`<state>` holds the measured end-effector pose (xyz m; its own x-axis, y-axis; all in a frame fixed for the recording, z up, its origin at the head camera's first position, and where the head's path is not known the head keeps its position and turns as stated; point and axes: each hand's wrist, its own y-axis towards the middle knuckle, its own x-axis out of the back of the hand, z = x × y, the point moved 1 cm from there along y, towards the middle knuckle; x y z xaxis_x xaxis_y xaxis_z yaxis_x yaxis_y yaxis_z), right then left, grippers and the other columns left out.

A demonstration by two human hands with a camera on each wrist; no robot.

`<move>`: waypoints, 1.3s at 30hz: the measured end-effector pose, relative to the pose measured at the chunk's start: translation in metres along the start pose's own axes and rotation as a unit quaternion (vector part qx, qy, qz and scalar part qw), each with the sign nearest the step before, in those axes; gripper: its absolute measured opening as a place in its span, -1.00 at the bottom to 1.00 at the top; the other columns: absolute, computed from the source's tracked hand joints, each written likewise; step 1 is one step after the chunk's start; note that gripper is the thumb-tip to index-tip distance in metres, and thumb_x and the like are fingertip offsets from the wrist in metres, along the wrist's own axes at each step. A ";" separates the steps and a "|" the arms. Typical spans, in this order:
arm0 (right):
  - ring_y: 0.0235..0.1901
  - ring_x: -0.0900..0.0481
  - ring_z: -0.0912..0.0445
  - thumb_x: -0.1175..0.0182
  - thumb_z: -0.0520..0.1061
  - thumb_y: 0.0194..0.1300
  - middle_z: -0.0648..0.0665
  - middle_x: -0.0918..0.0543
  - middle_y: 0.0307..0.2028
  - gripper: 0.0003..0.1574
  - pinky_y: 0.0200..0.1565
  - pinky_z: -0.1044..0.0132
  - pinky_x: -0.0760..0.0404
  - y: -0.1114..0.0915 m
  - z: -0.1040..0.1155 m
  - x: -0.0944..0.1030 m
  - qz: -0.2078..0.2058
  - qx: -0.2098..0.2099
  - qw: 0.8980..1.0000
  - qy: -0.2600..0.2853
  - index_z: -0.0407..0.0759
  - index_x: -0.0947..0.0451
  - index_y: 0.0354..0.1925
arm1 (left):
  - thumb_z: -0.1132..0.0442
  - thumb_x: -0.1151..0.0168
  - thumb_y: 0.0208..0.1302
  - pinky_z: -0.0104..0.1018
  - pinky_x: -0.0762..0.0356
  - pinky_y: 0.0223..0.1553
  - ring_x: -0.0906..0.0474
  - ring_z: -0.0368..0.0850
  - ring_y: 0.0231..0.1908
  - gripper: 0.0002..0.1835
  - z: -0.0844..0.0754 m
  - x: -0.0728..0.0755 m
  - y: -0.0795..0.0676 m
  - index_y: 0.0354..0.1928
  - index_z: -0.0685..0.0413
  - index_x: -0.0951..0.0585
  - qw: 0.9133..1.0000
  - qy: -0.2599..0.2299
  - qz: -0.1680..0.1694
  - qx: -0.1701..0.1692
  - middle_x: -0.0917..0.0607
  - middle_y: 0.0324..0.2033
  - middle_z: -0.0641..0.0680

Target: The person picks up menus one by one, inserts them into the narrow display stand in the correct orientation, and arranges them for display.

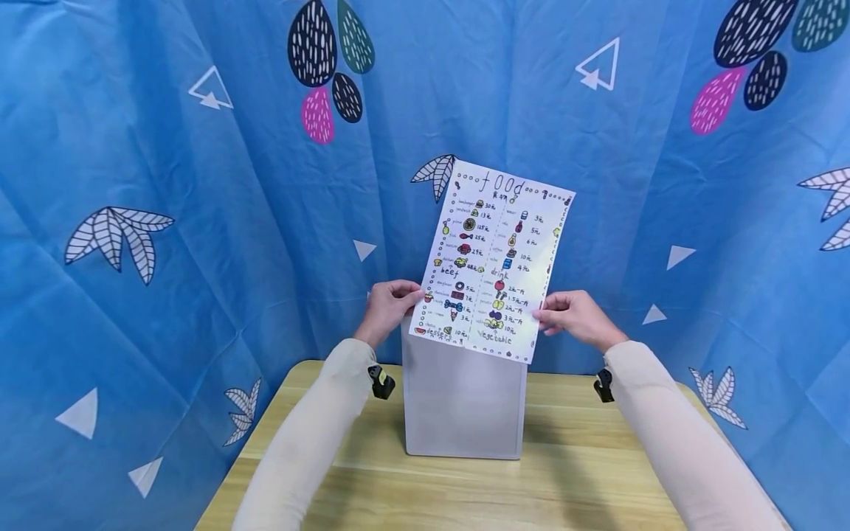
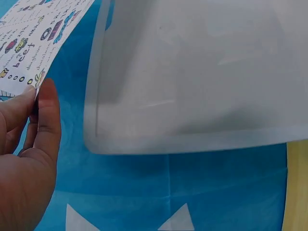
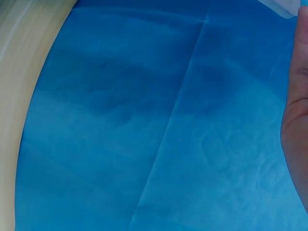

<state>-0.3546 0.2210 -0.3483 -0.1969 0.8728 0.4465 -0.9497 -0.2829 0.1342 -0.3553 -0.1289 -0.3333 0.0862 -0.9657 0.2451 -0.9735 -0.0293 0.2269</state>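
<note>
A white paper menu [image 1: 491, 262], hand-drawn with small coloured food pictures and headed "food", is held up by both hands and tilts clockwise. My left hand [image 1: 392, 306] pinches its lower left edge between thumb and fingers; the left wrist view shows the same pinch on the paper's edge. At the lower right edge, my right hand [image 1: 572, 317] pinches the menu. Behind and below the paper stands a pale grey, upright rectangular board [image 1: 465, 405] with rounded corners, its upper part covered by the menu. In the right wrist view only a strip of the right hand [image 3: 296, 115] shows.
The board stands on a light wood-grain table [image 1: 372, 479] with rounded back corners. A blue curtain [image 1: 232, 295] printed with leaves, drops and triangles hangs close around the back and sides. Black devices are worn at the left wrist [image 1: 381, 382] and right wrist [image 1: 603, 385].
</note>
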 end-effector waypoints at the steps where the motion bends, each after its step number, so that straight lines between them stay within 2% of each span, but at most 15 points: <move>1: -0.23 -0.69 -0.21 -0.32 -0.16 0.36 -0.23 -0.72 -0.29 -0.67 -0.16 0.03 -0.72 0.001 0.002 0.000 -0.001 0.001 1.000 0.000 -0.45 -0.62 -0.12 | 0.28 -0.35 0.33 0.09 -0.62 -0.01 -0.65 -0.02 -0.27 -0.84 -0.001 0.001 0.001 -0.13 0.22 -0.74 1.000 -0.001 -0.001 -0.001 -0.71 -0.24 0.17; 5: -0.24 -0.70 -0.17 -0.33 -0.16 0.35 -0.24 -0.73 -0.28 -0.67 -0.21 0.16 -0.73 0.004 0.009 -0.001 -0.006 0.004 1.000 -0.006 -0.45 -0.62 -0.10 | 0.29 -0.34 0.33 0.07 -0.61 0.02 -0.65 0.01 -0.23 -0.83 -0.004 0.005 0.004 -0.11 0.23 -0.74 1.000 -0.004 -0.002 -0.003 -0.71 -0.21 0.19; 17: -0.33 -0.73 0.00 -0.33 -0.19 0.34 -0.26 -0.72 -0.28 -0.65 -0.18 0.09 -0.72 0.015 0.020 -0.003 -0.032 0.013 0.999 0.003 -0.50 -0.61 -0.09 | 0.27 -0.33 0.34 -0.14 -0.66 -0.06 -0.64 0.02 -0.21 -0.82 -0.017 0.013 0.014 -0.11 0.23 -0.74 0.999 0.020 -0.019 -0.024 -0.71 -0.20 0.18; 20: -0.34 -0.74 0.05 -0.35 -0.18 0.32 -0.26 -0.73 -0.27 -0.63 -0.16 0.08 -0.72 0.017 0.022 -0.003 -0.036 0.015 0.999 0.006 -0.49 -0.61 -0.08 | 0.26 -0.33 0.34 -0.10 -0.65 -0.01 -0.63 0.05 -0.17 -0.80 -0.019 0.015 0.016 -0.09 0.23 -0.73 0.999 0.018 -0.024 -0.020 -0.71 -0.17 0.19; 25: -0.27 -0.75 0.02 -0.35 -0.18 0.32 -0.28 -0.74 -0.19 -0.60 -0.13 0.09 -0.71 0.018 0.024 -0.004 -0.021 0.005 1.000 0.009 -0.47 -0.61 -0.01 | 0.23 -0.32 0.36 -0.05 -0.62 0.04 -0.63 0.06 -0.15 -0.77 -0.021 0.019 0.018 -0.05 0.21 -0.72 0.999 0.010 -0.034 -0.013 -0.70 -0.12 0.19; 32: -0.26 -0.75 0.00 -0.35 -0.16 0.33 -0.28 -0.75 -0.19 -0.59 -0.21 0.24 -0.72 0.019 0.030 -0.006 -0.005 -0.008 1.000 0.002 -0.47 -0.60 0.00 | 0.21 -0.31 0.36 -0.01 -0.59 0.08 -0.63 0.06 -0.13 -0.75 -0.026 0.021 0.020 -0.03 0.19 -0.72 0.999 0.000 -0.047 -0.013 -0.69 -0.11 0.19; 39: -0.33 -0.73 0.07 -0.32 -0.18 0.35 -0.28 -0.73 -0.22 -0.65 -0.17 0.22 -0.72 0.024 0.037 -0.009 -0.018 -0.006 1.000 -0.004 -0.48 -0.58 -0.07 | 0.21 -0.33 0.34 -0.11 -0.63 0.03 -0.65 0.11 -0.07 -0.77 -0.031 0.018 0.023 -0.05 0.17 -0.73 0.997 0.004 -0.070 -0.026 -0.70 -0.12 0.17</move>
<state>-0.3671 0.1921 -0.3163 -0.1618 0.8792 0.4481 -0.9591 -0.2470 0.1385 -0.3701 -0.1392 -0.2947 0.2225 -0.9511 0.2144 -0.9393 -0.1503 0.3084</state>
